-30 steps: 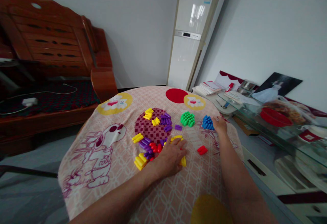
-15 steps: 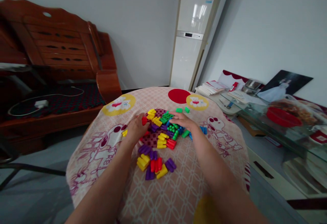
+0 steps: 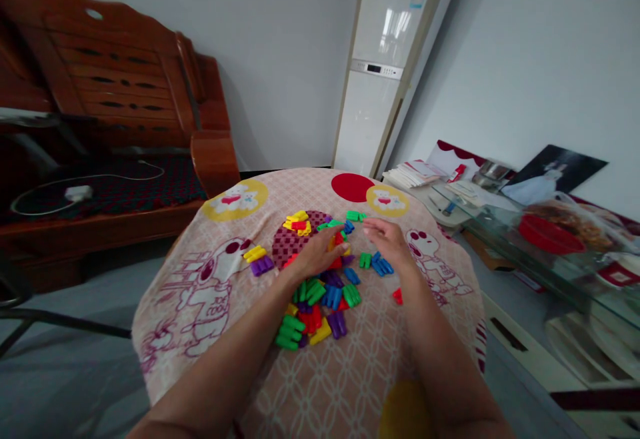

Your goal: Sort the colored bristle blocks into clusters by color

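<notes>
Small plastic building blocks in several colours lie heaped in the middle of the round table. My left hand [image 3: 323, 252] is over the heap, its fingers stretched to the right and apart above red and orange blocks. To the right, my right hand [image 3: 387, 239] is also open, fingers pointing left, just beside a few green blocks [image 3: 353, 216]. Closer to me are green blocks [image 3: 290, 332], a yellow block [image 3: 321, 331] and a purple block [image 3: 337, 324]. A blue block [image 3: 383, 264] lies below my right hand. Some blocks are hidden under my left hand.
A patterned cloth [image 3: 320, 392] covers the table. At left stands a wooden bench [image 3: 215, 159] with a white charger [image 3: 79, 193] and cable. On the right, a glass-topped table holds papers [image 3: 413, 175] and a red basket [image 3: 550, 233]. A white cabinet air conditioner [image 3: 365, 112] stands behind.
My left hand has moved right across the heap, and my right hand slightly right. The blocks are rearranged: green and blue ones now lie nearer me, and a red one lies by my right forearm.
</notes>
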Tool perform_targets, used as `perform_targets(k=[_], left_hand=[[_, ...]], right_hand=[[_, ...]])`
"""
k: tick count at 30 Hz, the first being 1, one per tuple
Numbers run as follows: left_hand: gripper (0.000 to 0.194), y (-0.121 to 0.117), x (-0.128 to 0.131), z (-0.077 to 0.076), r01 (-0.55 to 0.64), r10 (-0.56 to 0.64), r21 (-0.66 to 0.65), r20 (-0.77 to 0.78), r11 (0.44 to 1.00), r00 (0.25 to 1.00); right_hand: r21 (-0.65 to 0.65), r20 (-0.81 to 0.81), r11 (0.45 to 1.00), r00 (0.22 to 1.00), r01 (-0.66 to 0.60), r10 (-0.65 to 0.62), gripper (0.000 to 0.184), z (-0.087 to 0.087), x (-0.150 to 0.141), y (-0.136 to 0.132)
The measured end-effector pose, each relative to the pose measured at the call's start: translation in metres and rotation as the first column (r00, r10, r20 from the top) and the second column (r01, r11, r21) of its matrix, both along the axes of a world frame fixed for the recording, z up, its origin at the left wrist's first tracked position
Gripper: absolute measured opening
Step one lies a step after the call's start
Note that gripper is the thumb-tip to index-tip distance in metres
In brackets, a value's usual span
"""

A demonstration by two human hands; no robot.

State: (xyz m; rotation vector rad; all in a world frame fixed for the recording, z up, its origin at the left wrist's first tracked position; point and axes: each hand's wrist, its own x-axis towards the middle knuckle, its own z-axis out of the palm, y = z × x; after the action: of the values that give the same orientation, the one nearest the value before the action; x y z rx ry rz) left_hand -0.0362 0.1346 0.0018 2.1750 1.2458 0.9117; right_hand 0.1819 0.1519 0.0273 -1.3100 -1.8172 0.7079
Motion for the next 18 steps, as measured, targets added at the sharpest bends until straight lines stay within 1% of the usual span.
perform_targets(k=[1,2,3,4,5,6,7,9,11,13,14,16,18], left_hand=[[0.058,-0.009,0.012,0.002,0.084,-0.084,0.011,-0.027,0.996,0.996],[0.058,-0.019,0.023,0.005,0.167,-0.166,0.011,-0.073,0.986,0.983],[0.057,-0.029,0.031,0.007,0.244,-0.241,0.009,-0.123,0.97,0.963],[0.056,-0.04,0.038,0.009,0.302,-0.296,0.019,-0.159,0.953,0.942],[0.057,-0.05,0.043,0.011,0.352,-0.338,0.036,-0.2,0.935,0.92],[0.06,-0.059,0.046,0.012,0.401,-0.378,0.048,-0.252,0.915,0.891],[0.062,-0.068,0.048,0.012,0.437,-0.4,0.057,-0.31,0.898,0.863],[0.063,-0.08,0.048,0.009,0.471,-0.404,0.054,-0.433,0.881,0.806],[0.054,-0.084,0.043,0.006,0.434,-0.345,0.055,-0.521,0.899,0.781],[0.041,-0.079,0.032,0.004,0.334,-0.236,0.079,-0.557,0.939,0.796],[0.036,-0.074,0.023,0.003,0.268,-0.17,0.096,-0.562,0.959,0.81],[0.031,-0.059,0.001,0.002,0.134,-0.048,0.112,-0.562,0.985,0.826],[0.034,-0.04,-0.028,0.001,-0.014,0.072,0.111,-0.543,0.994,0.836]], right_hand=[[0.055,0.138,0.974,0.964,0.221,-0.226,0.039,-0.004,0.018,0.002],[0.107,0.281,0.917,0.873,0.385,-0.4,0.039,-0.008,0.035,0.003],[0.132,0.408,0.865,0.769,0.483,-0.492,0.039,-0.012,0.049,0.003],[0.128,0.496,0.833,0.692,0.538,-0.523,0.038,-0.017,0.06,0.001],[0.117,0.556,0.824,0.651,0.555,-0.517,0.037,-0.022,0.068,-0.001],[0.101,0.586,0.833,0.644,0.545,-0.492,0.037,-0.026,0.071,-0.004],[0.083,0.587,0.854,0.668,0.514,-0.458,0.036,-0.029,0.071,-0.005],[0.049,0.524,0.908,0.764,0.416,-0.378,0.033,-0.034,0.06,-0.006],[-0.004,0.396,0.956,0.878,0.294,-0.269,0.032,-0.035,0.04,-0.003],[-0.068,0.226,0.987,0.965,0.148,-0.13,0.031,-0.035,0.017,0.001],[-0.086,0.14,0.994,0.988,0.073,-0.06,0.03,-0.034,0.005,0.002],[-0.104,0.006,0.992,0.997,-0.071,0.072,0.03,-0.032,-0.019,0.004],[-0.14,-0.08,0.966,0.975,-0.217,0.207,0.032,-0.03,-0.039,0.005]])
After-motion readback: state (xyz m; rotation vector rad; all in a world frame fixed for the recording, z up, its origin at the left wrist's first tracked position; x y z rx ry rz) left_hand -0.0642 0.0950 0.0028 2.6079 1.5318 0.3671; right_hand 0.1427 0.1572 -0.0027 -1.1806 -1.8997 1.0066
